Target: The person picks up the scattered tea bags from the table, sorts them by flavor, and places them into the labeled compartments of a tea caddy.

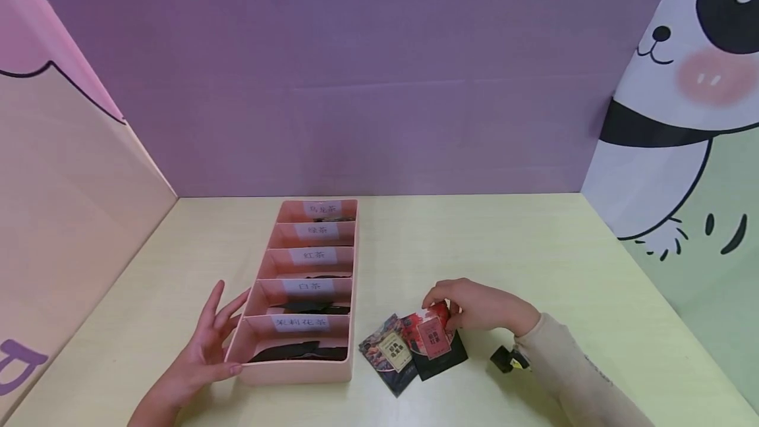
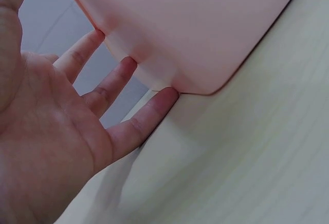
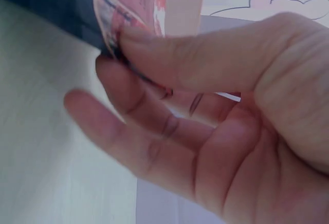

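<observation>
A long pink divided box [image 1: 296,373] stands left of the table's middle, with a paper label in each compartment and dark packets in several of them. Fingertips of my left hand [image 1: 207,348] touch the box's near left corner, the fingers fairly straight; the left wrist view shows them against the pink wall [image 2: 205,23]. With thumb and fingers, my right hand [image 1: 483,305] pinches the edge of a red and black tea packet [image 1: 434,341]. Up close, the right wrist view has the packet [image 3: 56,8] between thumb and fingertips. Partly under it lies a dark patterned tea packet [image 1: 391,354].
A small black object [image 1: 503,360] shows beside the right sleeve [image 1: 569,361]. The pale table [image 1: 474,236] meets a purple wall [image 1: 379,84] behind, with printed side panels left and right.
</observation>
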